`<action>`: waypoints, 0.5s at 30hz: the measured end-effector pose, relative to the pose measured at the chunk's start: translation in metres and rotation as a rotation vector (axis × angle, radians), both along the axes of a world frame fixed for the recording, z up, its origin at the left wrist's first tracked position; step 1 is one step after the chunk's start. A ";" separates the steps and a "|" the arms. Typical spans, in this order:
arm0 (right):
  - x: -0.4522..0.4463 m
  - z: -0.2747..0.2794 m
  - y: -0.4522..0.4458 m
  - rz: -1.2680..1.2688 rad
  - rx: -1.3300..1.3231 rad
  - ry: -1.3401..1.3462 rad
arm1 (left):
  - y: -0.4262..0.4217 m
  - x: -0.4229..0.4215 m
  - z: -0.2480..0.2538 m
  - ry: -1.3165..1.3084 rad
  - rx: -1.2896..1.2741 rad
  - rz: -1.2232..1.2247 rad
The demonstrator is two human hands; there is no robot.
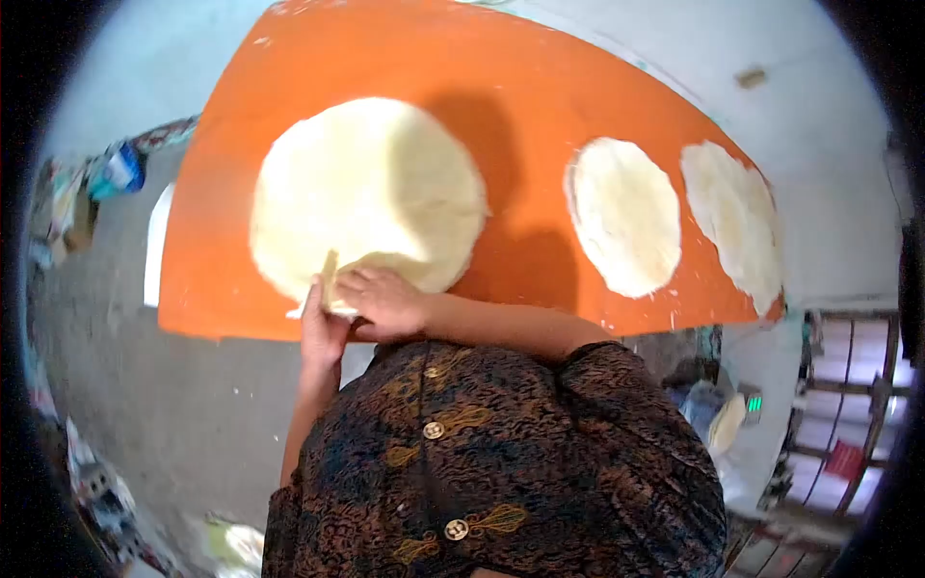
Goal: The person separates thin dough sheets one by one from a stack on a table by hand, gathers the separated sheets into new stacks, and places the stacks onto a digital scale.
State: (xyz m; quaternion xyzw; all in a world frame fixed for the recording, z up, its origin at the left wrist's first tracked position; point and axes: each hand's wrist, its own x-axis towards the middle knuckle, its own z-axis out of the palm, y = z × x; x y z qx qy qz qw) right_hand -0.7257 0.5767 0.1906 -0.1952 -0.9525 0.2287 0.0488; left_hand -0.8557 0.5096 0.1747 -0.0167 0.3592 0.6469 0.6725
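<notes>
A large round sheet of thin, pale dough lies flat on an orange tabletop. Both my hands are at its near edge, close together. My left hand is closed, thumb and fingers pinching the dough's rim, where a narrow fold sticks up. From the right, my right hand reaches across with its fingers curled together over the same edge; its fingertips are partly hidden. A shadow falls across the right part of the dough.
To the right on the table lie a smaller oval dough sheet and another thin, uneven-edged one by the table's right end. Bags and boxes stand against the wall at left. A barred window is at lower right.
</notes>
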 end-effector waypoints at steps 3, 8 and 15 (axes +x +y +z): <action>0.020 0.010 0.001 -0.028 -0.149 0.164 | -0.002 -0.008 -0.035 0.291 0.061 -0.068; 0.098 -0.006 0.021 -0.487 0.058 0.331 | 0.008 -0.007 -0.025 0.079 -0.231 0.033; 0.254 0.000 0.016 -1.101 0.234 0.219 | 0.004 -0.004 -0.032 0.011 -0.202 0.016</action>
